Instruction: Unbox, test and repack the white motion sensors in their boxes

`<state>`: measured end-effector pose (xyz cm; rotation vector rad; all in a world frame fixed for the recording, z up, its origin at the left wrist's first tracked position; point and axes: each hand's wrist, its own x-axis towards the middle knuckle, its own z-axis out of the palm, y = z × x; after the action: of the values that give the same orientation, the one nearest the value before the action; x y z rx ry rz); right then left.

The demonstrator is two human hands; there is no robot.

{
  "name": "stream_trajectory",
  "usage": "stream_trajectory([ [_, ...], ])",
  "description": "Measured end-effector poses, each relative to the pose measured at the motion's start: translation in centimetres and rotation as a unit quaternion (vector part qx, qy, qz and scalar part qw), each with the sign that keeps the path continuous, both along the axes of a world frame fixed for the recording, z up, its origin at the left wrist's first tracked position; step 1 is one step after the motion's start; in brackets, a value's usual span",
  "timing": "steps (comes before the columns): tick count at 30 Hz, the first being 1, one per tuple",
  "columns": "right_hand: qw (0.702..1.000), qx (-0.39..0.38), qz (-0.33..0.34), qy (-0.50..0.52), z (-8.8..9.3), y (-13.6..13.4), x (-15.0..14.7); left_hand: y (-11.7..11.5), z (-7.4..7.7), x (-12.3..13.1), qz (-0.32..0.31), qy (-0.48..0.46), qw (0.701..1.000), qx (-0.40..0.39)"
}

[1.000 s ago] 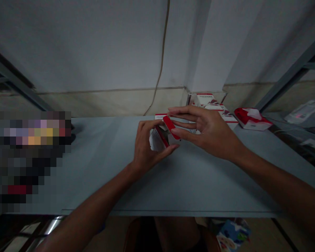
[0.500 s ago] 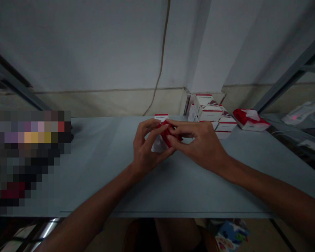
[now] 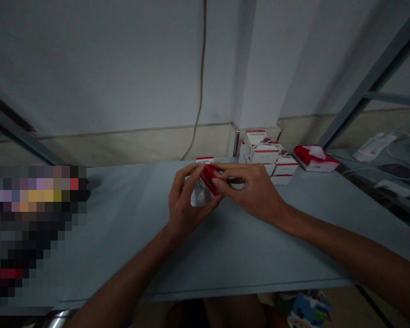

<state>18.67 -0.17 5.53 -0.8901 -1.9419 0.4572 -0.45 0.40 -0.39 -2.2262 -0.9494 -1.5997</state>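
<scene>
A small red-and-white carton (image 3: 200,194) is held over the table in front of me. My left hand (image 3: 183,202) grips it from the left, fingers over the top and thumb beneath. At its red end, my right hand (image 3: 253,184) pinches with thumb and fingertips against the edge. Whether that end is folded in fully is hidden by the fingers. Just behind the hands shows the red-edged top of another white box (image 3: 205,160), mostly covered from view.
Several stacked white-and-red boxes (image 3: 259,148) stand against the wall at the back right. Beside them lies a red tissue pack (image 3: 315,158). Cables and a power strip (image 3: 376,146) are on a surface farther right. A blurred-out patch covers the table's left end (image 3: 99,237).
The view has shifted slightly. The carton's red end now shows more between my hands, with the right fingertips moved to its edge. Both hands still hold it.
</scene>
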Motion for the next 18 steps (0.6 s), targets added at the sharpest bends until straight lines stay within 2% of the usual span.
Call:
stream_trajectory([
  [4,0.991,0.104,-0.016,-0.087,-0.3,-0.6,-0.1,-0.1,0.0,0.0,0.004,-0.003,1.0,-0.012],
  [8,0.978,0.16,-0.023,-0.132,-0.6,-0.9,-0.1,-0.2,0.1,-0.1,0.0,-0.006,0.999,-0.031],
  [11,0.982,0.158,-0.011,-0.1,-0.5,-0.5,0.0,-0.3,0.3,-0.1,-0.008,-0.013,0.999,-0.043],
  [15,0.993,0.111,-0.003,-0.033,-0.3,0.3,0.3,-0.1,0.3,-0.1,-0.004,-0.017,0.998,-0.057],
  [18,0.985,0.161,-0.005,-0.064,-0.5,0.4,0.2,-0.1,0.2,-0.1,0.005,-0.015,0.998,-0.057],
])
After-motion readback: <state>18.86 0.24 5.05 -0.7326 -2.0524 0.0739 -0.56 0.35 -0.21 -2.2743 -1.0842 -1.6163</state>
